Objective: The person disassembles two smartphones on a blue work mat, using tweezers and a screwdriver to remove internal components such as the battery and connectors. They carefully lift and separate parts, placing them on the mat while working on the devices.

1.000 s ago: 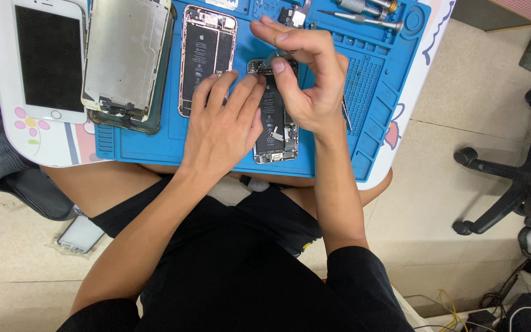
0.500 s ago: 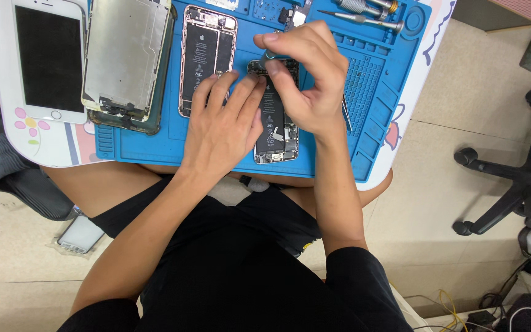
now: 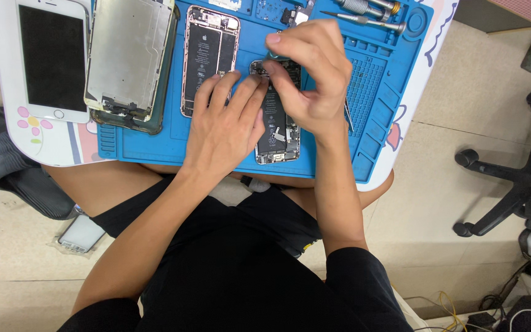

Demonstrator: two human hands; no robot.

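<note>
Tiled floor around small white lap table (image 3: 44, 144); blue repair mat (image 3: 364, 141) covers most of it. Head view: opened phone (image 3: 276, 126) lies near middle of mat, insides exposed. Left hand (image 3: 225, 129) rests flat on mat, fingers together, fingertips touching phone's left edge. Right hand (image 3: 311, 77) curled over phone's far end, thumb and forefinger pinched; what they pinch cannot tell. Second opened phone (image 3: 209, 58) just left. Detached screen panel (image 3: 129, 58) further left, white phone (image 3: 52, 58) at left edge. Screwdrivers (image 3: 364, 15) at far right of mat. Office chair base (image 3: 523, 178) on floor, right.

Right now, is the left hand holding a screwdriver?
No, the left hand lies flat on the opened phone; the screwdrivers rest at the mat's top edge.
</note>
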